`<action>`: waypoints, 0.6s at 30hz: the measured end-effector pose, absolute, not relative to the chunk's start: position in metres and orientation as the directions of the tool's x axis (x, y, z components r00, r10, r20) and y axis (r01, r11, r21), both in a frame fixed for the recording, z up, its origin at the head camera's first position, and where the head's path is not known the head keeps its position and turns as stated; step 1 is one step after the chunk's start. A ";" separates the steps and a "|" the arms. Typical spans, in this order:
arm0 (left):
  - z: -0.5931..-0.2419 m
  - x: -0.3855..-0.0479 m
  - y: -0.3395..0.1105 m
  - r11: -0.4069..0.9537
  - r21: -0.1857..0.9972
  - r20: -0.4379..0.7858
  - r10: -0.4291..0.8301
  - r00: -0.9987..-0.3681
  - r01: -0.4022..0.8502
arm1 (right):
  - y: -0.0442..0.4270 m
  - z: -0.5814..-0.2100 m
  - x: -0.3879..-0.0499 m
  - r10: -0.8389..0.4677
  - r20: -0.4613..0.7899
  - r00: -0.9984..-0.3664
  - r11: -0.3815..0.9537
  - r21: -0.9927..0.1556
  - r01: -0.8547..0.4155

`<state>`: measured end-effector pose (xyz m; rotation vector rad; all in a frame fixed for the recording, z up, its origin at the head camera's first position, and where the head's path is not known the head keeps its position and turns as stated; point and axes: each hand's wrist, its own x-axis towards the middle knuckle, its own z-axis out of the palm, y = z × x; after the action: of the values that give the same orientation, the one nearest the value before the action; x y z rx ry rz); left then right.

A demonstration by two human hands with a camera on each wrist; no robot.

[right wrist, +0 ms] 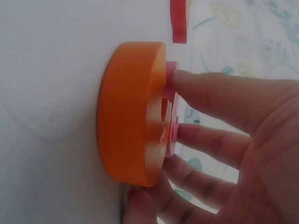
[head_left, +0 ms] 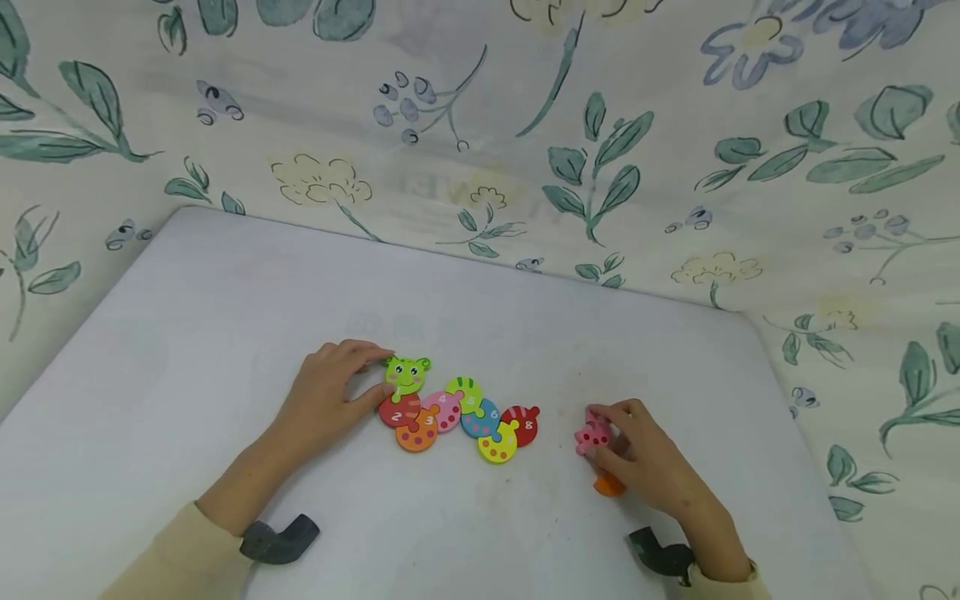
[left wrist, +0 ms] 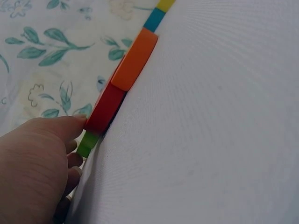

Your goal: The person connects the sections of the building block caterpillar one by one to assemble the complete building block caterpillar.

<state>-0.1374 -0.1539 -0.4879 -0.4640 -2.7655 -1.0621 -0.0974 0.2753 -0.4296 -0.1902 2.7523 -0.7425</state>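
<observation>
A row of joined, numbered caterpillar puzzle pieces (head_left: 417,434) lies on the table, led by a green head piece (head_left: 406,377) with a smiling face. My left hand (head_left: 321,406) holds the head's left side between thumb and forefinger; the thumb tip also meets the red piece (left wrist: 106,109) marked 2. To the right of the row, my right hand (head_left: 643,454) pinches a pink dotted puzzle piece (head_left: 596,435), its number not visible. An orange puzzle piece (right wrist: 131,114) lies close beside the pink one, partly hidden by the right hand in the head view.
The row zigzags rightward through the blue piece (head_left: 480,417) and the yellow piece (head_left: 498,444) to the red piece (head_left: 520,426) marked 8. A gap separates it from the pink piece. Beyond the white table's (head_left: 300,275) far edge hangs a floral cloth (head_left: 465,108).
</observation>
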 end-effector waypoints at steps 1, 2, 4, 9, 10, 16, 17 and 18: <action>-0.488 -0.137 -0.154 0.703 0.627 0.240 0.234 -0.942 0.335 | 0.275 -0.431 -0.097 -0.199 -0.238 -0.951 0.861 -0.506 -0.053; -0.488 -0.137 -0.154 0.704 0.626 0.240 0.235 -0.942 0.335 | 0.274 -0.431 -0.097 -0.197 -0.239 -0.951 0.865 -0.499 -0.054; -0.488 -0.137 -0.154 0.705 0.624 0.240 0.237 -0.941 0.337 | 0.271 -0.434 -0.097 -0.193 -0.233 -0.953 0.878 -0.474 -0.063; -0.488 -0.137 -0.154 0.700 0.624 0.252 0.238 -0.938 0.345 | 0.263 -0.440 -0.097 -0.162 -0.183 -0.970 0.924 -0.372 -0.084; -0.488 -0.136 -0.154 0.700 0.624 0.257 0.236 -0.937 0.347 | 0.261 -0.441 -0.097 -0.154 -0.174 -0.973 0.930 -0.359 -0.083; -0.487 -0.136 -0.154 0.702 0.624 0.255 0.231 -0.939 0.343 | 0.256 -0.439 -0.096 -0.146 -0.151 -0.978 0.930 -0.358 -0.084; -0.487 -0.136 -0.154 0.702 0.626 0.252 0.231 -0.940 0.341 | 0.256 -0.438 -0.095 -0.149 -0.153 -0.977 0.928 -0.364 -0.084; -0.487 -0.136 -0.153 0.702 0.627 0.250 0.232 -0.940 0.340 | 0.256 -0.437 -0.095 -0.151 -0.157 -0.976 0.925 -0.371 -0.083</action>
<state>-0.1360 -0.1534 -0.4874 -0.4663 -2.7561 -1.0602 -0.0949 0.2559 -0.4374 -0.1780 2.9009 -0.5479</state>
